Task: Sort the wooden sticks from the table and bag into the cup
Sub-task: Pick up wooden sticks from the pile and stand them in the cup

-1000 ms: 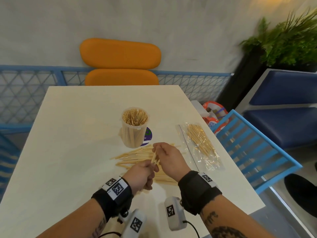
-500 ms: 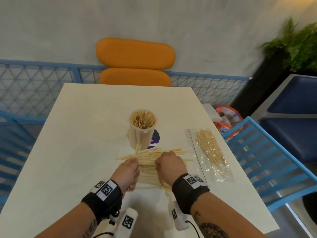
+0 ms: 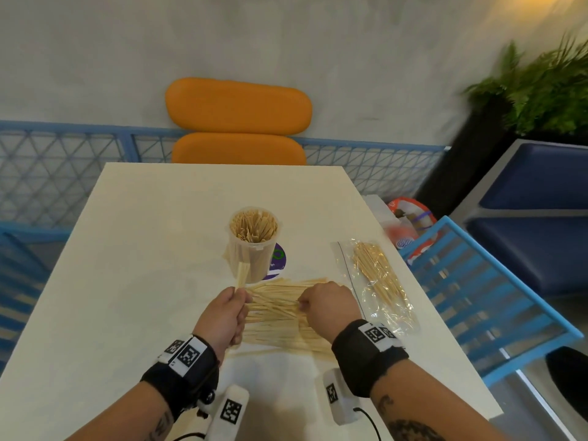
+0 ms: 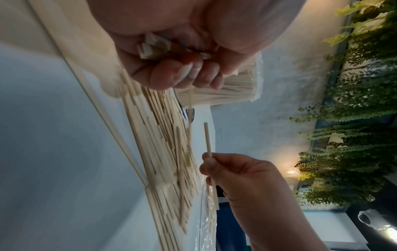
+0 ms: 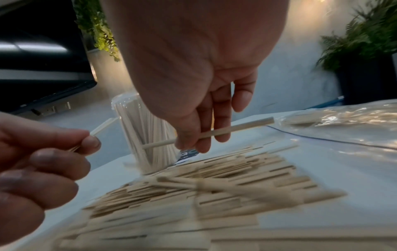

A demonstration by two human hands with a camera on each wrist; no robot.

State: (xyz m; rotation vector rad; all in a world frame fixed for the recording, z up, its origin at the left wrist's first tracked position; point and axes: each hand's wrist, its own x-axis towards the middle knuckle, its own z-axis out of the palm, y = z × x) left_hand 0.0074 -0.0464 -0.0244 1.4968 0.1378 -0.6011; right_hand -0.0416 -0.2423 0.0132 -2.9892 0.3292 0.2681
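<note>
Head view: white table (image 3: 127, 249) before an orange chair (image 3: 238, 105); left hand (image 3: 224, 313) grips sticks (image 3: 242, 275), right hand (image 3: 329, 302) pinches one.

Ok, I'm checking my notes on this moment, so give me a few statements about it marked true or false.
1. The left hand grips a bunch of sticks. True.
2. The right hand is empty. False: it pinches one stick.
3. The cup lies on its side. False: it stands upright, full of sticks.
4. The bag lies right of the pile. True.
5. The bag is empty. False: sticks show inside.
</note>
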